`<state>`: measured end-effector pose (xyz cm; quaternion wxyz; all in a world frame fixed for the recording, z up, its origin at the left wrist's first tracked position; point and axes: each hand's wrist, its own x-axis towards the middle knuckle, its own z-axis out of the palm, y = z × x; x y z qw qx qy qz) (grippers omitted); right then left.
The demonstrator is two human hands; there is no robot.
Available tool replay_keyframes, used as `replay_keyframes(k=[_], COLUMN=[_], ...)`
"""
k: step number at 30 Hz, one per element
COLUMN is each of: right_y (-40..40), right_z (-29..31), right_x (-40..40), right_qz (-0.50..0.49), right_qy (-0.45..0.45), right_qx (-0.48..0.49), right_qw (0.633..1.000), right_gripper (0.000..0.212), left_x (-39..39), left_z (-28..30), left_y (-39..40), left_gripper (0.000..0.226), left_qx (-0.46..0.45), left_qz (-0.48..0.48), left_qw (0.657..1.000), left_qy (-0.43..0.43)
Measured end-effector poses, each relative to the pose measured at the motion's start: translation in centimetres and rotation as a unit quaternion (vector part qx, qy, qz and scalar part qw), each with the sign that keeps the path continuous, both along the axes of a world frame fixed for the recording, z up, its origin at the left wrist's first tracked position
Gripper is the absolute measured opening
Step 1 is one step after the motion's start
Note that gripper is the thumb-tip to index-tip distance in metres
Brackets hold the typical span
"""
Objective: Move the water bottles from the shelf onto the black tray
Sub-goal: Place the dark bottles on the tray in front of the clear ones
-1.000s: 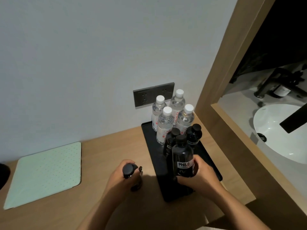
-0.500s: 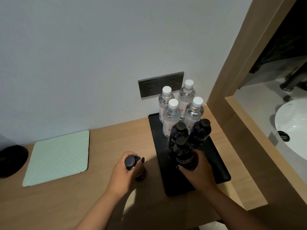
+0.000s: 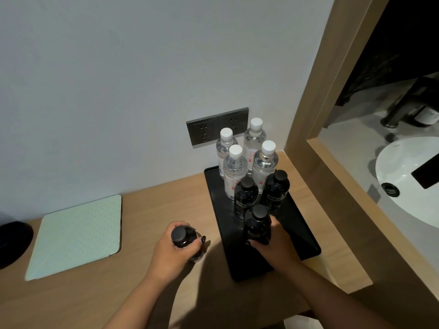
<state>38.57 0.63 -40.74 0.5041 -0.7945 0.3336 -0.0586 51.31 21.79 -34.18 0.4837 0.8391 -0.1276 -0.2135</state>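
A black tray (image 3: 299, 236) lies on the wooden shelf by the wall. At its far end stand several clear water bottles with white caps (image 3: 235, 172). In front of them stand two dark bottles with black caps (image 3: 245, 198) (image 3: 275, 191). My right hand (image 3: 275, 243) grips a third dark bottle (image 3: 259, 224), upright on the tray just behind those two. My left hand (image 3: 171, 252) holds another dark bottle (image 3: 183, 238) upright over the wood, left of the tray.
A pale green dotted pad (image 3: 76, 236) lies on the shelf to the left, with a dark round object (image 3: 11, 243) at the left edge. A wall socket plate (image 3: 213, 128) sits behind the bottles. A wooden frame (image 3: 332, 167) borders a white sink (image 3: 408, 181) at right.
The right hand has slid its dark bottle further onto the tray, close to the other two dark ones. The left hand has held its bottle near the same spot. The camera view shifted.
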Motion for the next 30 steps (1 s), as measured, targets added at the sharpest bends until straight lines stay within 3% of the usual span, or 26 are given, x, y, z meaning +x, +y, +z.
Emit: replay_keyframes(k=[2, 5, 8, 11, 16, 20, 22, 24, 30], right_y=[0.2, 1.2, 2.7, 3.2, 3.3, 5.4, 6.3, 6.4, 3.6], right_z=[-0.1, -0.2, -0.2, 0.5, 4.2, 8.4, 9.4, 10.0, 9.6], right_x=[0.0, -1.1, -3.7, -5.8, -5.8, -5.4, -5.4, -5.6, -7.2], right_qz=[-0.003, -0.084, -0.137, -0.147, -0.141, -0.024, 0.019, -0.003, -0.013], right_qy=[0.003, 0.022, 0.021, -0.006, -0.08, -0.128, -0.122, -0.104, 0.001], right_qx=[0.004, 0.032, -0.01, -0.028, -0.118, -0.121, -0.139, -0.164, -0.154], right_qw=[1.0, 0.996, 0.99, 0.989, 0.98, 0.984, 0.982, 0.981, 0.988], right_gripper=[0.073, 0.077, 0.065, 0.049, 0.035, 0.046, 0.06, 0.071, 0.08], left_x=[-0.1, -0.2, -0.7, -1.2, -1.2, -2.1, -2.8, -3.6, -6.7], left_z=[0.4, 0.6, 1.0, 2.3, 6.5, 9.5, 10.4, 10.9, 10.9], left_y=[-0.1, -0.1, 0.2, -0.1, -2.9, -5.0, -6.0, -7.1, -9.6], left_gripper=[0.035, 0.021, 0.01, 0.021, 0.028, 0.045, 0.05, 0.049, 0.023], left_qx=[0.002, -0.007, -0.077, -0.126, -0.138, -0.166, -0.164, -0.148, -0.06], left_qz=[0.01, 0.057, 0.136, 0.134, 0.033, -0.022, -0.05, -0.077, -0.18], left_qw=[1.0, 0.997, 0.97, 0.947, 0.96, 0.955, 0.95, 0.952, 0.967], left_qy=[0.015, 0.06, 0.187, 0.261, 0.24, 0.246, 0.261, 0.257, 0.172])
